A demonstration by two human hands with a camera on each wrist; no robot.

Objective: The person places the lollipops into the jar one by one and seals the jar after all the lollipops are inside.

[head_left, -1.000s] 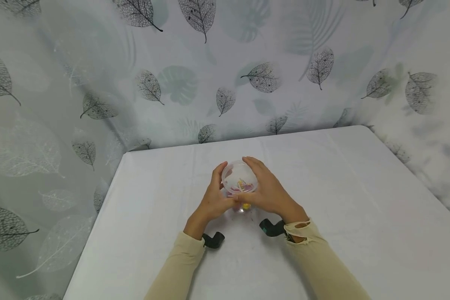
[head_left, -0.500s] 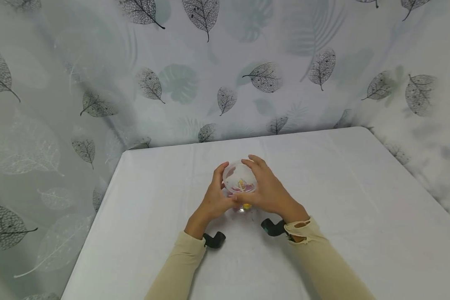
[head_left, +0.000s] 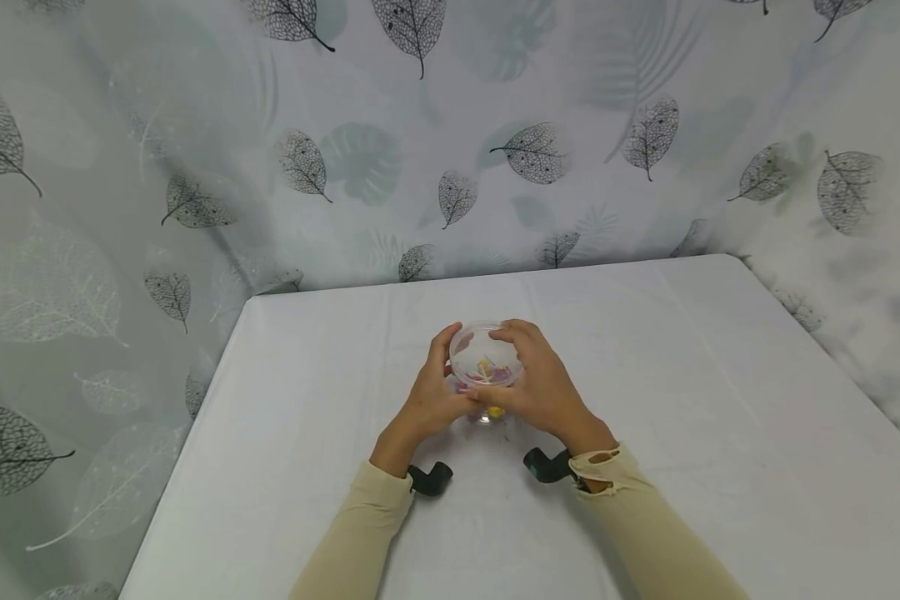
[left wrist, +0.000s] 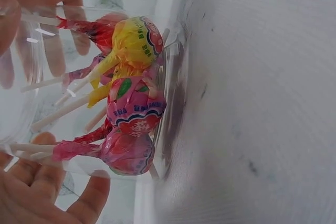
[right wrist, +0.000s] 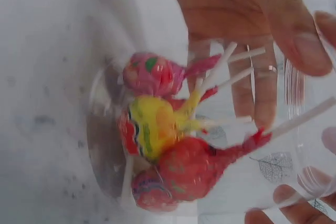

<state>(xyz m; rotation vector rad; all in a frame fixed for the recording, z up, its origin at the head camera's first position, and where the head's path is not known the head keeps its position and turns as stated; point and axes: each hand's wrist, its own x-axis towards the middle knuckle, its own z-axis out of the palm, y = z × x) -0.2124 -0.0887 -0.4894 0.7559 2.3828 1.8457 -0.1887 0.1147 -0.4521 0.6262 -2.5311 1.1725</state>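
A clear plastic jar (head_left: 487, 354) stands upright near the middle of the table, between both hands. My left hand (head_left: 435, 400) grips its left side, its fingers reaching around the far wall. My right hand (head_left: 543, 387) curls around the right side, at the top rim, with fingertips over the rim's far edge. The thumbs come together at the near side. Wrapped lollipops lie in the jar with their white sticks upward: a yellow one (left wrist: 131, 43), a pink one (left wrist: 134, 103) and a red one (right wrist: 189, 169) show through the wall.
A white cloth covers the table (head_left: 330, 367), whose far edge runs along a leaf-printed curtain (head_left: 390, 158). A dark curved piece (head_left: 431, 479) sits at the left wrist and another dark curved piece (head_left: 546, 465) at the right wrist.
My right hand's fingers have shifted slightly around the rim and bunched closer together. My left hand keeps its grip, and the jar stays at nearly the same place.
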